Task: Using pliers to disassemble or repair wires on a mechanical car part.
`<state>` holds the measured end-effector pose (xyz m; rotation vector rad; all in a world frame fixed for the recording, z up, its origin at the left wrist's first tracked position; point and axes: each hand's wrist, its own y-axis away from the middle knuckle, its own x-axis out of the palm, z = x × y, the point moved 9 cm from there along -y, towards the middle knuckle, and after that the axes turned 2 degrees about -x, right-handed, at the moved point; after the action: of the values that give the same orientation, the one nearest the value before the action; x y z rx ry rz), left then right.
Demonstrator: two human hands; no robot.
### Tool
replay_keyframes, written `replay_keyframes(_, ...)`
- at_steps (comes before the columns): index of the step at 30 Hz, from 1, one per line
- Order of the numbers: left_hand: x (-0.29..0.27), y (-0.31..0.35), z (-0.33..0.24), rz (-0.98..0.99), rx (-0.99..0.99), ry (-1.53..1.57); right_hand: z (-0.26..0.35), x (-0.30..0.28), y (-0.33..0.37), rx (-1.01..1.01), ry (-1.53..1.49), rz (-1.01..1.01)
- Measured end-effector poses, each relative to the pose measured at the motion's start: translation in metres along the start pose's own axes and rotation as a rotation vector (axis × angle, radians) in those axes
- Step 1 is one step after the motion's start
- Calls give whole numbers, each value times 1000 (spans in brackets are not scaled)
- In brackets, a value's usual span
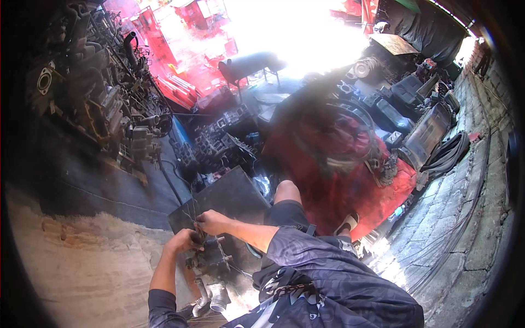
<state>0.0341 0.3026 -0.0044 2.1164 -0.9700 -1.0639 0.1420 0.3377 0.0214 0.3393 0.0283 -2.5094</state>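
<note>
My right hand (213,222) is closed in a pinch at the base of some thin wires (192,206), which rise in loose loops past its fingertips. Just below and to its left, my left hand (187,240) is curled with its fingertips against the upper end of a dark metal engine part (214,256). What those fingers hold is too small to make out. Short pegs stick out from the right side of the part. It rests on a dark flat slab (227,191), and a silvery pipe fitting (220,298) lies near its lower end.
Stacked engine parts (93,93) fill the left side. A red sheet (355,191) covers the ground right of my knee, with hoses on it. Black cable coils (445,156) lie by the block wall (459,235). A dark cylinder on legs (249,66) stands farther off.
</note>
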Motion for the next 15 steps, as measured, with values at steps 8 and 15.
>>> replay_keyframes(8, 5, 21, -9, -301, 133, 79, 5, -8, 2, 4, 12, -20)
replay_keyframes(15, 1, 18, 11, -467, 166, 106, 3, -2, -4, -33, 10, -33)
